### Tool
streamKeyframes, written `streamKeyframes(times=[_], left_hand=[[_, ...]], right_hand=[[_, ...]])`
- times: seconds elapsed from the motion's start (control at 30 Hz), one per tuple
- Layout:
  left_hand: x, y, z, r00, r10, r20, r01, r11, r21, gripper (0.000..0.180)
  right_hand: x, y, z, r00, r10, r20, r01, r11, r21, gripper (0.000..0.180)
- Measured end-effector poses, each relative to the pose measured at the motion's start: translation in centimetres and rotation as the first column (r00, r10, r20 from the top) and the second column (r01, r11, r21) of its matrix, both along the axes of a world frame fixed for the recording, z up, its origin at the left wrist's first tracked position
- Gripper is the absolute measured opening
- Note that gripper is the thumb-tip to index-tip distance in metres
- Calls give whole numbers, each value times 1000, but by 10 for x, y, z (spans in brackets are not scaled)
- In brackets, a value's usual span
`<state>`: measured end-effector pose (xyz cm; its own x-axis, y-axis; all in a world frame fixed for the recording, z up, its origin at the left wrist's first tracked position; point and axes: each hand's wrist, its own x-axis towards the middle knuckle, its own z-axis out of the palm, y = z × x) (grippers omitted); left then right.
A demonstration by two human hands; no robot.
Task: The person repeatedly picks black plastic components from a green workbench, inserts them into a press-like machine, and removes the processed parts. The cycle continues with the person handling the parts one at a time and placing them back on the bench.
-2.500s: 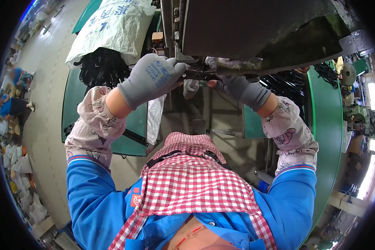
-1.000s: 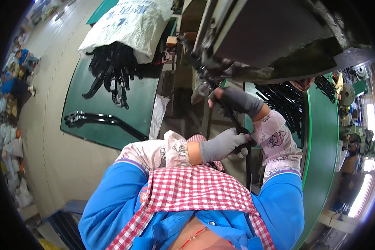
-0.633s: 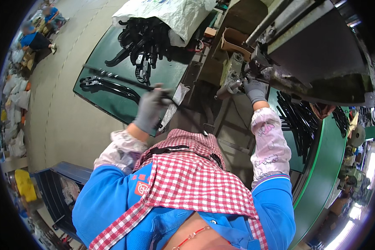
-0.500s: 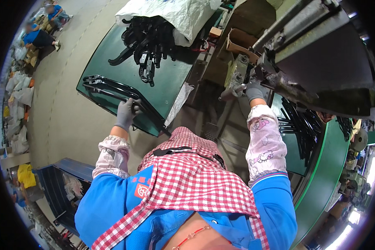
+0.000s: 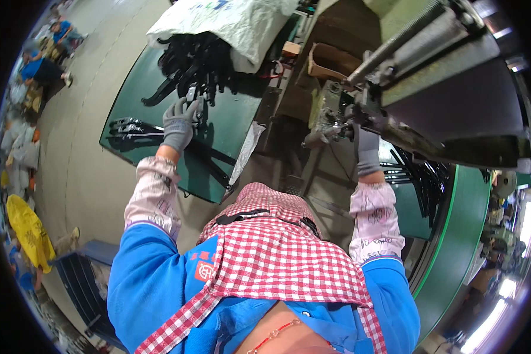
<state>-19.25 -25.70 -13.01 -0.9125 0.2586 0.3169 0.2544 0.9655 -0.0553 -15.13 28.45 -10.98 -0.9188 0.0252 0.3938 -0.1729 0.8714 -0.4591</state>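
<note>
My left hand (image 5: 179, 125), in a grey glove, reaches over the green table (image 5: 121, 103) with its fingers apart at the near edge of a heap of curved black parts (image 5: 197, 59). Nothing shows in its grasp; whether its fingertips touch a part I cannot tell. Beneath and beside it lie long black bars (image 5: 209, 154) with metal fittings at one end. My right hand (image 5: 369, 150), also gloved, is up against the metal clamp-like head (image 5: 330, 112) of a machine. The machine hides its fingers and anything in them.
A white sack (image 5: 224, 26) lies over the heap. An open cardboard box (image 5: 330, 62) stands behind the machine head. The machine's large arm (image 5: 442, 76) looms at upper right. More black bars (image 5: 416, 183) lie beside my right arm, near a green-edged bench (image 5: 454, 236). People sit far left.
My left hand has moved off the long bars and forward to the heap of curved parts. My right hand has shifted slightly, its fingers now hidden behind the machine. A yellow-clad person shows at left.
</note>
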Motion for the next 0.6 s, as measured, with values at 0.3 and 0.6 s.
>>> streamKeyframes(times=[0.3,0.6], left_hand=[[-58,54,34,899,-424,106,431,901,-56,39],[66,151,84,921,-382,71,-173,-240,955,32]], right_hand=[[47,-72,133,954,252,-165,-286,927,-241,18],[30,-62,153,924,355,142,-367,928,72,38]])
